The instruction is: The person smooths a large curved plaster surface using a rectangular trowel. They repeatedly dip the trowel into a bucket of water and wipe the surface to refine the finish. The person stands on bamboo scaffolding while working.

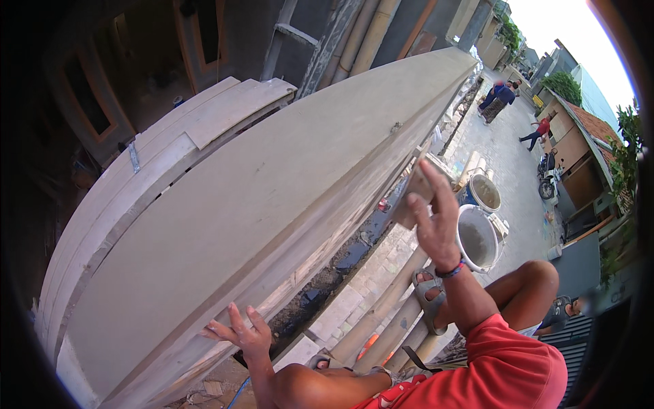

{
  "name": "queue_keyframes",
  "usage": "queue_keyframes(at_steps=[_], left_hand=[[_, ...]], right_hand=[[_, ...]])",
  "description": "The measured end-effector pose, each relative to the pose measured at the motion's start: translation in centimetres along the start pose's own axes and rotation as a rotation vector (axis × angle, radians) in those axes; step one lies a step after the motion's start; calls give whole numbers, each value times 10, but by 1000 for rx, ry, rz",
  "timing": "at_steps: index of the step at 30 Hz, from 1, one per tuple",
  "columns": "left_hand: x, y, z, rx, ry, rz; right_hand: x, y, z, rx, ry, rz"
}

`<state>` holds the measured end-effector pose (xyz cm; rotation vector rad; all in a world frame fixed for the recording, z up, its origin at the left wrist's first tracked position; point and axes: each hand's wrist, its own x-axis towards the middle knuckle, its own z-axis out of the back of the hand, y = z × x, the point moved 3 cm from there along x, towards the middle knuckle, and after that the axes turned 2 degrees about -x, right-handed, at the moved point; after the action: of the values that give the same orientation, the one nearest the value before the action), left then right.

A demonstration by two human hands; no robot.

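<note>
A long slab (259,184) with a smooth, grey plastered top runs diagonally in front of me, from lower left to upper right. My left hand (244,334) rests on its lower ledge with fingers spread and nothing held. Beyond my bent knee, my right hand (438,218) is raised by the slab's outer side. It grips a flat, pale rectangular plate that looks like a plastering float (414,194); its handle is hidden by the fingers. A small lump of mortar (396,127) sits near the slab's edge.
A white bucket (478,238) and a blue bucket (484,193) stand right of my right hand. Bamboo poles (381,330) lie under my feet beside a wet ditch (327,273). Boards (170,157) line the slab's far side. People (501,99) and a motorcycle (547,175) occupy the paved lane.
</note>
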<state>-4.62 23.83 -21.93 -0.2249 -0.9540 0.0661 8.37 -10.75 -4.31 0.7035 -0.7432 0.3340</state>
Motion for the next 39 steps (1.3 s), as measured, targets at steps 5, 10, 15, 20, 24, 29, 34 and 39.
queue_keyframes(at_steps=[5,10,15,20,24,29,34,39], left_hand=[[2,-2,0,11,12,-31],[1,0,-3,38,7,-65],[2,1,0,71,29,-75],[3,3,4,111,40,-82],[5,-3,1,73,45,-62],[4,-1,-2,24,-24,-72],[4,0,-4,55,-23,-69],[6,-4,0,31,-17,-83]], right_hand=[[114,15,75,-240,338,48],[164,20,63,-314,749,433],[171,14,33,-321,910,530],[192,-24,26,-490,952,468],[234,-88,61,-780,930,371],[176,-25,83,-69,332,-14],[48,-2,18,209,-131,-200],[49,3,-19,250,-193,-388]])
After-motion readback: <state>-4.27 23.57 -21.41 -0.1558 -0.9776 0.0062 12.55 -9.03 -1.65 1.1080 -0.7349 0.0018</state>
